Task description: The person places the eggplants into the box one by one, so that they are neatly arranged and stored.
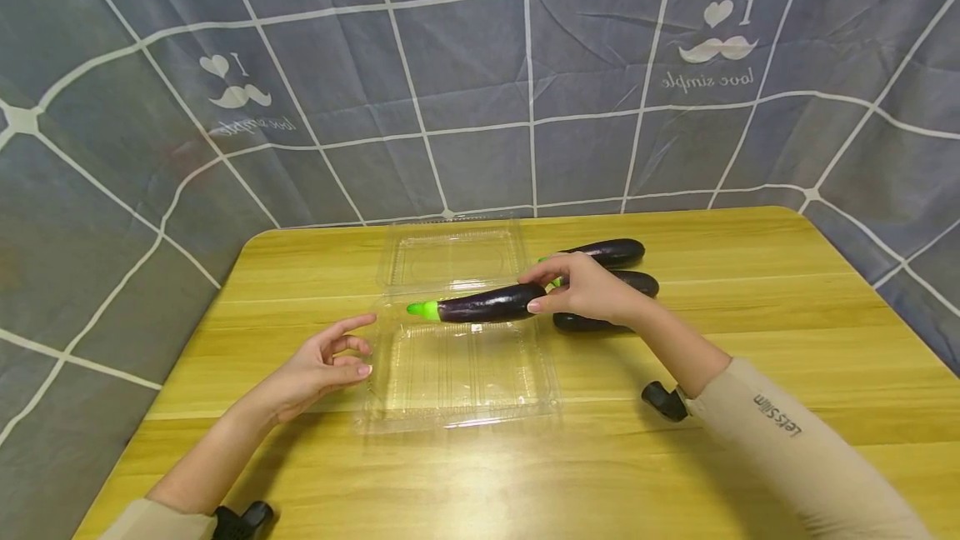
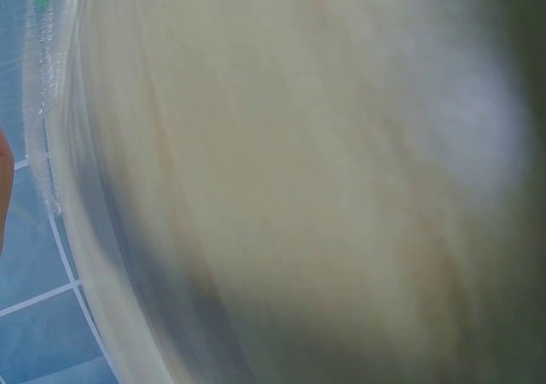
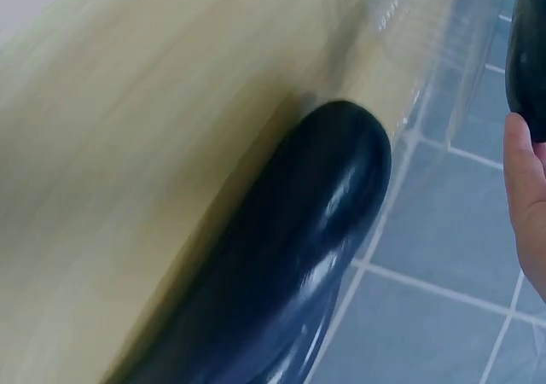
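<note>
The wooden table [image 1: 480,473] shows nearest, in front of the clear plastic box [image 1: 472,373]. Just left of the box is the left hand [image 1: 318,365], fingers parted and loosely bent, holding nothing; whether the tips touch the box I cannot tell. Over the box's far part, the right hand [image 1: 581,283] pinches the thick end of an eggplant [image 1: 487,305], green stem pointing left. Three more eggplants [image 1: 615,252] lie right of the box; a grey curtain [image 1: 480,73] hangs behind it

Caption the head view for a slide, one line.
Fingers of the right hand hold an eggplant above an open clear container; left hand empty; three more eggplants lie nearby.
</note>
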Motion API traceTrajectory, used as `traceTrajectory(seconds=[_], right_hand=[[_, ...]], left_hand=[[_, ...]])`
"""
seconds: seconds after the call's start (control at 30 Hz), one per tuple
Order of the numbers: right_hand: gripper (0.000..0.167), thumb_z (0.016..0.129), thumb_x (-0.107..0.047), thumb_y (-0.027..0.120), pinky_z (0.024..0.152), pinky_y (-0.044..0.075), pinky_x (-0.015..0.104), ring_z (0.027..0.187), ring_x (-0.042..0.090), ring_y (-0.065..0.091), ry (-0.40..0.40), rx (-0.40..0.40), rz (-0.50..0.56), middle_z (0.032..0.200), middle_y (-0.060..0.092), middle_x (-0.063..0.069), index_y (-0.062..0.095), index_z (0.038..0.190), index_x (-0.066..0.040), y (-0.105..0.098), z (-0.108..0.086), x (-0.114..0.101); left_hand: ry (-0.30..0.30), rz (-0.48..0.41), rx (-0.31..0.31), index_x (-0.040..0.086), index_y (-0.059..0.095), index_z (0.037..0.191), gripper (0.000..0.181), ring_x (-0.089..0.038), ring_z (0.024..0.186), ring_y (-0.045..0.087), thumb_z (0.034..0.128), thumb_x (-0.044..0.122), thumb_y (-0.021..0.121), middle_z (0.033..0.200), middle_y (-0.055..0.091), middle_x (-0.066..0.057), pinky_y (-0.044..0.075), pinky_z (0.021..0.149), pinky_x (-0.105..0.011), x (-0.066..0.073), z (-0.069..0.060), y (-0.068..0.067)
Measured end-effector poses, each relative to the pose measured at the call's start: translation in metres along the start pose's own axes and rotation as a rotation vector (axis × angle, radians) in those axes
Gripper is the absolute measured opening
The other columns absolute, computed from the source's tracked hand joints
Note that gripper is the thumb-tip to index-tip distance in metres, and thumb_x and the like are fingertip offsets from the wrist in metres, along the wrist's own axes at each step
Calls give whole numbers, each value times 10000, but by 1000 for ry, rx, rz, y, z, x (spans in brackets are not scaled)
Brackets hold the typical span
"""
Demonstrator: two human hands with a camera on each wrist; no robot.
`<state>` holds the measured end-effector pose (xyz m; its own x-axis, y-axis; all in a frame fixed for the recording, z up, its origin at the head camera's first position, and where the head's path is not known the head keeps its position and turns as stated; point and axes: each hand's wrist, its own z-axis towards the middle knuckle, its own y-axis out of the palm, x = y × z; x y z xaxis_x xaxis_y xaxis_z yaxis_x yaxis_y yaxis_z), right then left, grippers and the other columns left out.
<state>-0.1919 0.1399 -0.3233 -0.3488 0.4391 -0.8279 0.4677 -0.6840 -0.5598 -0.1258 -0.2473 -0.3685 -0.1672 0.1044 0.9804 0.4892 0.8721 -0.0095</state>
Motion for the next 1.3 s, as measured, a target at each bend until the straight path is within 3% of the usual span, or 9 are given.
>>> traceTrajectory(seconds=[0.3, 0.6, 1.07, 1.3], right_hand=[[351, 812, -122, 729, 754, 527, 294, 992, 222, 529, -23, -15, 40, 1101, 601, 78, 648, 1141, -32, 24, 13, -2], [319, 814, -108, 725, 757, 529, 274, 948, 209, 520, -38, -27, 7, 1078, 593, 72, 659, 1116, -31, 42, 23, -3], [317, 803, -76, 730, 730, 533, 231, 965, 223, 547, -23, -1, -29, 1101, 603, 92, 654, 1103, -7, 54, 25, -2], [321, 795, -95, 742, 714, 527, 217, 918, 200, 557, -29, 10, -121, 1080, 599, 90, 662, 1098, -24, 57, 24, -4]], left_hand=[[4, -35, -10, 47, 242, 1452, 702, -87, 825, 561, 862, -32, 613, 1063, 468, -71, 523, 785, -243, 0, 0, -1], [21, -43, -21, 40, 228, 1454, 710, -89, 853, 572, 861, -36, 610, 1049, 484, -40, 520, 779, -234, -3, 1, -3], [24, -47, -30, 40, 224, 1456, 705, -93, 853, 573, 866, -34, 604, 1064, 482, -59, 521, 784, -241, -3, 0, -2], [26, -55, -34, 33, 210, 1459, 710, -80, 833, 573, 869, -40, 598, 1076, 476, -80, 522, 776, -234, -4, 1, -3]])
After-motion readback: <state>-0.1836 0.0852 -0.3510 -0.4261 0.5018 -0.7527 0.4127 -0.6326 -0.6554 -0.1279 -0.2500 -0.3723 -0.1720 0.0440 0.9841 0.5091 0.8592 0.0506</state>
